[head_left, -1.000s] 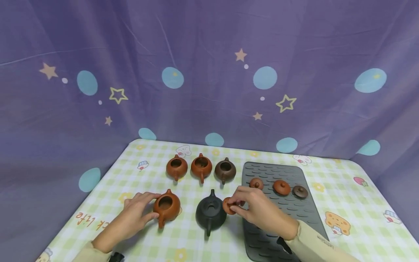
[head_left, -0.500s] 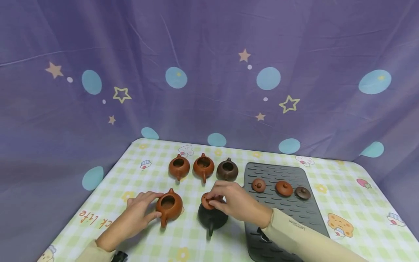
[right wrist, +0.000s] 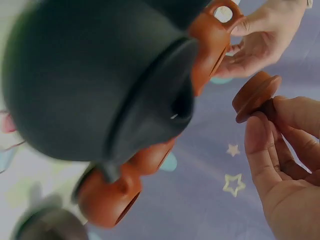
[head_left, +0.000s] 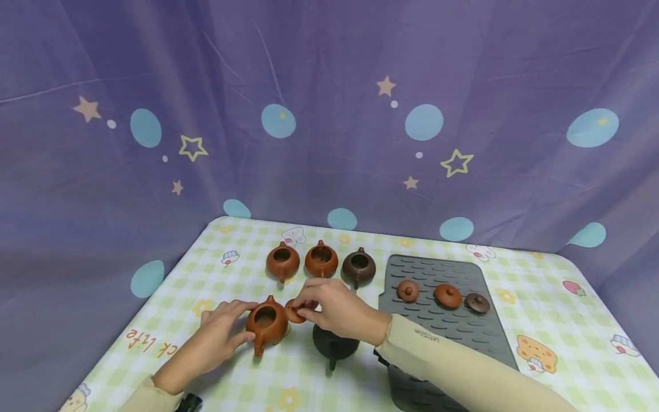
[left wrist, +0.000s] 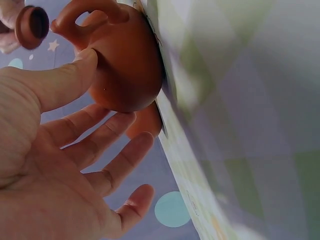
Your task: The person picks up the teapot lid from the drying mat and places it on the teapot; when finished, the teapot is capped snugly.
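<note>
An open-topped orange-brown teapot (head_left: 267,328) stands on the cloth at the front left. My left hand (head_left: 218,335) holds its side between thumb and fingers, as the left wrist view shows with the thumb (left wrist: 75,75) against the pot near the handle. My right hand (head_left: 334,306) pinches an orange-brown lid (right wrist: 256,96) by its knob. In the head view this lid hangs just right of the teapot's mouth, apart from it. Below the right hand sits a black teapot (head_left: 334,345), partly hidden by that hand.
Two orange-brown teapots (head_left: 282,261) and a dark brown teapot (head_left: 358,268) stand lidless in a back row. A grey mat (head_left: 432,269) at right bears a reddish-brown lid (head_left: 408,291), an orange lid (head_left: 448,296) and a dark brown lid (head_left: 477,303). A purple curtain hangs behind.
My right hand has carried the lid leftward from beside the mat, over the black teapot, to near the front-left teapot. The left hand has stayed at that teapot.
</note>
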### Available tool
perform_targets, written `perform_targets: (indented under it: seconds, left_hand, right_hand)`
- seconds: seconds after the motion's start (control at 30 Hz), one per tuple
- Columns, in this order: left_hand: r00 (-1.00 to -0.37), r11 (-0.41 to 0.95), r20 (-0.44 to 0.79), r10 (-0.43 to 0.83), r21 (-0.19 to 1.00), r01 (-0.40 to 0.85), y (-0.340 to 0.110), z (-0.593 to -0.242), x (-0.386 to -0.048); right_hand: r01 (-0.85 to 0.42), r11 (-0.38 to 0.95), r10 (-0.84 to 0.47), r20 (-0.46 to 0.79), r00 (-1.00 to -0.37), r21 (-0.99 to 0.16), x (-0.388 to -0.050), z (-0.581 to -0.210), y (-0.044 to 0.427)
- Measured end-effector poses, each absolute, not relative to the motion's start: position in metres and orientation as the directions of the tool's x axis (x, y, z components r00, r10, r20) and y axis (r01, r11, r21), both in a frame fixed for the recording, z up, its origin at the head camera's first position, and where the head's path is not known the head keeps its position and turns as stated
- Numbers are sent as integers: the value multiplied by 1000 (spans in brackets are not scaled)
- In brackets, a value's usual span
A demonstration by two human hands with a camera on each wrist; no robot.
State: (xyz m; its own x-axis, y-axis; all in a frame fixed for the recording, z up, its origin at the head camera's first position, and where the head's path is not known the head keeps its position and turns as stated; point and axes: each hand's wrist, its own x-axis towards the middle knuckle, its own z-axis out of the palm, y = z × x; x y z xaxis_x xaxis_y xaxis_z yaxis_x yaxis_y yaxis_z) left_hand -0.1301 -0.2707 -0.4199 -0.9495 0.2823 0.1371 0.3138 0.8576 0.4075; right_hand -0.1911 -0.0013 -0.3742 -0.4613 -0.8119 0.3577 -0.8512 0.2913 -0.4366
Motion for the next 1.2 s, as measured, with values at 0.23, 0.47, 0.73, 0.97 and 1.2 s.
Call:
perform_targets:
  seconds: [0.23,0.47,0.73,0.97,1.2]
  left_hand:
    - [-954,862,111,279,409,300,-268,-419,-132]
    - [-952,856,111,285,418,305,-267,-418,-133]
    - [-952,853,116,282,424,304,-267,-418,-132]
    - [-952,854,126,279,421,307,-269,-418,-131]
    - [-955,858,120,272,418,297,-269,-419,-130]
  right_hand:
    - [-889,267,-858,329,-395,-372,-193,-373,-33]
    - [-911,271,-875,316,-367,-310,-197,-378,-59]
    - [-906,306,-877,283,-387,-292,-201,-382,-74]
    - [-896,345,-868,267,-418,-280,-201,-383,-81]
    - [-876,391,-856,239,-459,-282,-200,-385,-83]
